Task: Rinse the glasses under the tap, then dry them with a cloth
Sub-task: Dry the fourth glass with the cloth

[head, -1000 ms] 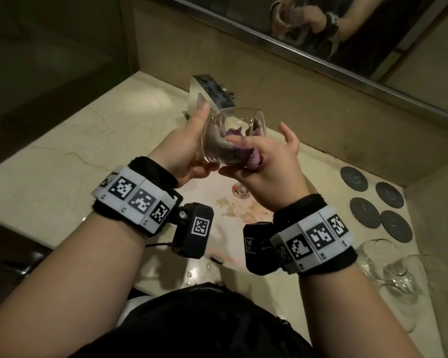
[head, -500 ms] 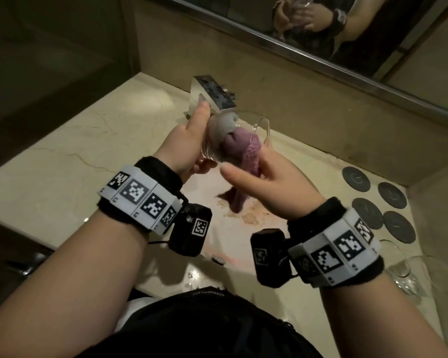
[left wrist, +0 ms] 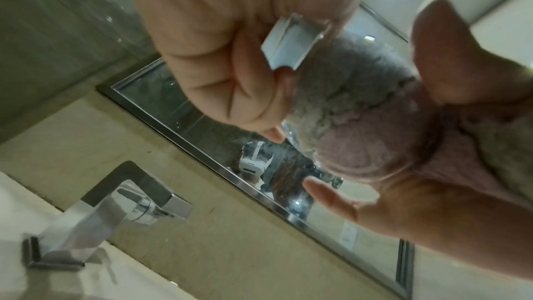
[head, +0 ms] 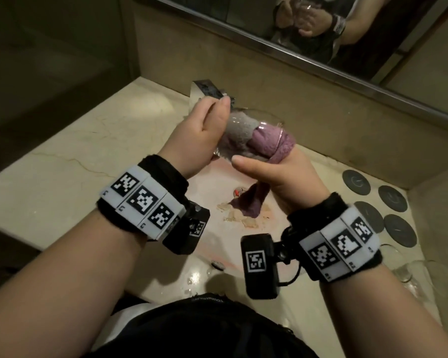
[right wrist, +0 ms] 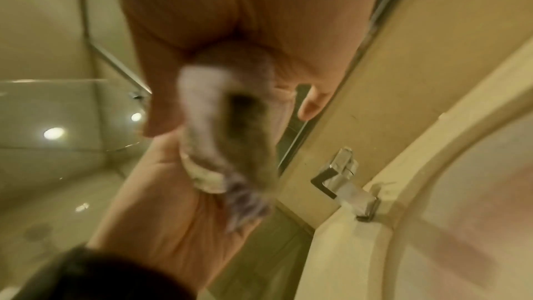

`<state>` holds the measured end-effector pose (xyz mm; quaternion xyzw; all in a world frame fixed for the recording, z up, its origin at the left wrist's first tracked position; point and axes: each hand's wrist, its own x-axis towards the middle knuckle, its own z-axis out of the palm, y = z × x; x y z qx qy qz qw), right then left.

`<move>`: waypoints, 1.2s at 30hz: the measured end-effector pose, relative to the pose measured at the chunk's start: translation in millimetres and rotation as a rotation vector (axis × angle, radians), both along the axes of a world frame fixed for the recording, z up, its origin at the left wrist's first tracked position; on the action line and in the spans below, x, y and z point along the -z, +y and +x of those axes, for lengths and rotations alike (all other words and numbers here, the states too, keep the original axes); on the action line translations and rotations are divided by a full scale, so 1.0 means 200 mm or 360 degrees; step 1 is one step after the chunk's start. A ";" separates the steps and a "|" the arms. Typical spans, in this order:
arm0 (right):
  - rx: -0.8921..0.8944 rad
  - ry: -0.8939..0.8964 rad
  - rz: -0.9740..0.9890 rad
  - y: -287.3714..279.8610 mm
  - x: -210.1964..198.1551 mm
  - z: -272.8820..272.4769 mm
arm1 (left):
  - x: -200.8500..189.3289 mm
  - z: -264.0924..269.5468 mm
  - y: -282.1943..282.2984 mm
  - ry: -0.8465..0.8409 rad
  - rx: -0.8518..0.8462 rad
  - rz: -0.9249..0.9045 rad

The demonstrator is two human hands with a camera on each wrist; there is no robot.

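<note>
Head view over a stone sink [head: 166,259]: left hand [head: 202,130], fingers curled round a tumbler glass [head: 239,136] lying sideways; right hand [head: 282,174] gripping a purple cloth [head: 272,144] stuffed inside. Best dried by twisting cloth against the inner wall, gently, glass held firmly.

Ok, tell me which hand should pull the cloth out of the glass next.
Right. The right hand already grips the purple cloth where it leaves the glass's mouth, while the left hand is wrapped round the glass, steadying it.
</note>
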<state>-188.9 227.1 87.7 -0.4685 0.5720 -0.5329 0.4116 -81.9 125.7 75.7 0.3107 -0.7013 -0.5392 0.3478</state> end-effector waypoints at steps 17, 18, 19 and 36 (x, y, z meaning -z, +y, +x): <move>0.0190 0.0797 0.0017 -0.01 0.05 -0.04 | 0.06 -0.09 -0.12 -0.0031 0.0263 0.0713; 0.0189 0.0576 0.0046 -0.01 0.05 -0.03 | 0.06 -0.09 -0.10 -0.0076 0.0173 0.0518; 0.0173 0.0327 0.0076 0.00 0.05 -0.03 | 0.06 -0.09 -0.08 -0.0136 0.0089 0.0264; 0.0141 0.1483 -0.0187 -0.08 0.06 -0.17 | 0.12 -0.09 -0.12 0.0061 0.0564 0.1145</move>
